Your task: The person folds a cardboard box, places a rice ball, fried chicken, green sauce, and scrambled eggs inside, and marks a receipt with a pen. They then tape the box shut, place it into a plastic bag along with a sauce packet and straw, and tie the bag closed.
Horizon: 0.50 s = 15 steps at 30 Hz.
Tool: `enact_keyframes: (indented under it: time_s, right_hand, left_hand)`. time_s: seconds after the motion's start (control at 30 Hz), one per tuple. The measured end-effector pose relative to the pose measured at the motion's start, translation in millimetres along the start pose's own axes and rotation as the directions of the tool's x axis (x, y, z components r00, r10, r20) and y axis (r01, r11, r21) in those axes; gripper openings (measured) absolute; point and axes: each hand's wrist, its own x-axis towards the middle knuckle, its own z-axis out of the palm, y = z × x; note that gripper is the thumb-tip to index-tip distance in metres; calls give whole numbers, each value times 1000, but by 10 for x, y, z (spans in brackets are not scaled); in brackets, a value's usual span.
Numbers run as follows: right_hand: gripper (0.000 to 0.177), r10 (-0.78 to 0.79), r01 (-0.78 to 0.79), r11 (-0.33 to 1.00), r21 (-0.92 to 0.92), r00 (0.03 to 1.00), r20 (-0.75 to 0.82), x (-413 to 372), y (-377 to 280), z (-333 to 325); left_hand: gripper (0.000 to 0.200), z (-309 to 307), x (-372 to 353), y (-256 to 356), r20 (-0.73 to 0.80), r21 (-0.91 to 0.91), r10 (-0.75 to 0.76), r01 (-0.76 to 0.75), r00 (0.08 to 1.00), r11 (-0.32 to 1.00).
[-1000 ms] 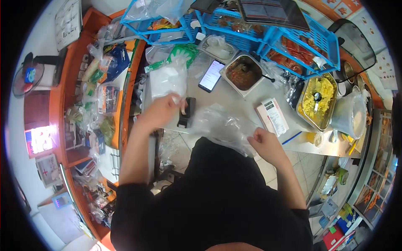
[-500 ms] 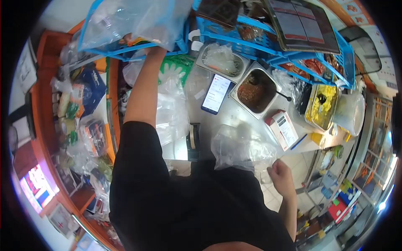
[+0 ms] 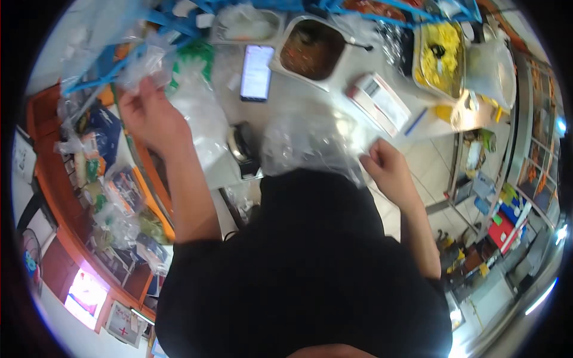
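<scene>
My left hand, slightly blurred, is closed at the fingertips on a thin clear plastic bag beside the blue plastic basket. My right hand is curled into a fist at the table's near edge, to the right of a crumpled clear plastic bag. Whether its fingers pinch that bag's edge or something small, I cannot make out. A phone with a lit screen lies on the metal table, left of a steel pan of dark reddish sauce.
Behind the phone stands a steel pan with plastic in it. To the right are a white-and-red box, a blue pen and a tray of yellow food. A tape dispenser sits near the front edge.
My left hand has come out of the blue basket, back toward me, with clear plastic at its fingers. My right hand stays curled beside the crumpled bag. The view has tilted down.
</scene>
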Motion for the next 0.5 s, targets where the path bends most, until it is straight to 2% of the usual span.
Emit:
enact_keyframes:
  time_s: [0.03, 0.07, 0.1, 0.13, 0.17, 0.2, 0.23, 0.27, 0.3, 0.33, 0.37, 0.4, 0.47, 0.5]
  right_hand:
    - [31, -1, -1, 999, 49, 1000, 26, 6, 67, -9]
    - [31, -18, 13, 995, 99, 998, 56, 21, 130, -16]
    - [30, -50, 41, 991, 126, 996, 68, 32, 188, -21]
    - [30, -75, 64, 991, 120, 993, 90, 38, 292, -6]
    - [30, -105, 85, 971, 225, 991, 78, 64, 421, 23]
    - [29, -136, 108, 937, 331, 989, 63, 92, 492, 24]
    - [27, -153, 107, 930, 351, 983, 105, 77, 500, -18]
    - [27, -182, 127, 924, 362, 976, 123, 72, 530, -38]
    - [27, -190, 93, 892, 442, 965, 180, 62, 566, -53]
    - [26, -198, 47, 855, 516, 950, 241, 51, 612, -74]
    - [26, -217, 51, 849, 526, 941, 259, 67, 683, -89]
    - [27, -234, 39, 856, 515, 918, 319, 93, 761, -83]
    - [27, -250, 17, 862, 507, 884, 396, 67, 854, -102]
    - [28, -275, 69, 883, 465, 878, 392, 53, 845, -145]
  left_hand:
    - [18, 142, -342, 389, 229, -222, -63, 115, 971, 968]
    - [18, 102, -702, 543, 221, -219, -68, 118, 973, 969]
    - [18, 19, -1060, 646, 579, -118, -307, 450, 755, 885]
    - [18, 37, -1345, 736, 811, 97, -451, 675, 373, 732]
    - [9, 290, -1565, 774, 778, 546, -607, 304, 161, 781]
    - [6, 488, -1898, 687, 759, 633, -603, -61, 245, 772]
    - [10, 364, -2181, 477, 797, 603, -523, -442, 301, 664]
    - [15, 248, -2440, 281, 840, 505, -446, -748, 310, 431]
    - [15, 301, -2602, 203, 829, 519, -453, -754, 328, 403]
    - [18, 394, -2753, 130, 588, 761, -664, -594, 462, 261]
    - [22, 447, -2851, 72, 281, 917, -801, -395, 529, 60]
    - [22, 440, -2906, 28, 264, 918, -797, -394, 543, 36]
    - [29, 422, -3054, 14, 220, 940, -676, -339, 703, -46]
    - [29, 441, -3098, 153, 206, 942, -673, -330, 710, -60]
